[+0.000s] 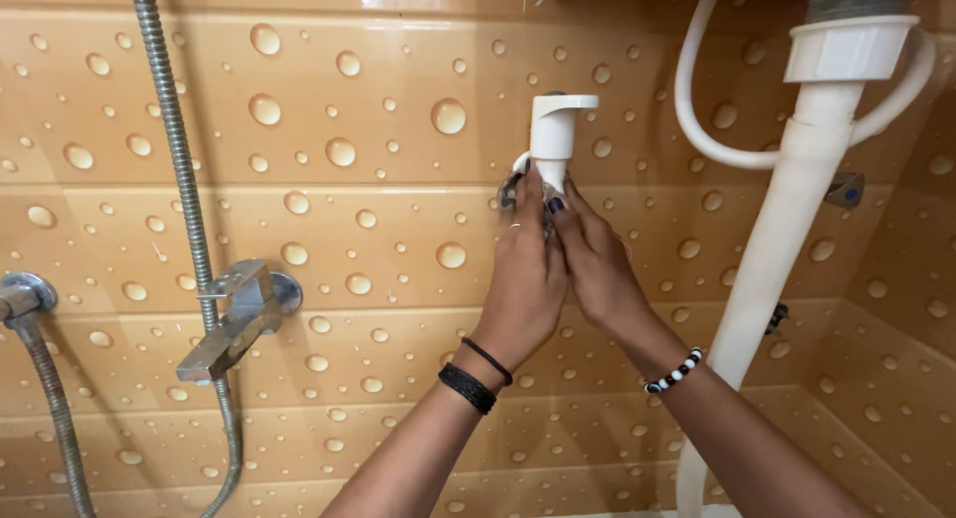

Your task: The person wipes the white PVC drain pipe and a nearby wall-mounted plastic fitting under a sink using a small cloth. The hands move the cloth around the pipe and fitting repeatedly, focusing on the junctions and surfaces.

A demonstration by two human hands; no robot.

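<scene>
Both hands reach up to the white tap [555, 129] on the far tiled wall [378, 229]: left hand [525, 269] and right hand [595, 264] close around its base, fingers narrow.

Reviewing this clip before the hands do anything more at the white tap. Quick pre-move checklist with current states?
1. Left hand on the white tap: ok, fingertips at its base by the wall.
2. Right hand on the tap: ok, fingers meet the base from the other side.
3. Tap lever free of fingers: ok, both hands sit below it.
4. Water running from the tap: cannot tell, the spout is hidden behind the hands.
5. White pipe apart from the right arm: ok, a gap shows.
6. Metal hose away from the hands: ok, hangs well to the left.
</scene>
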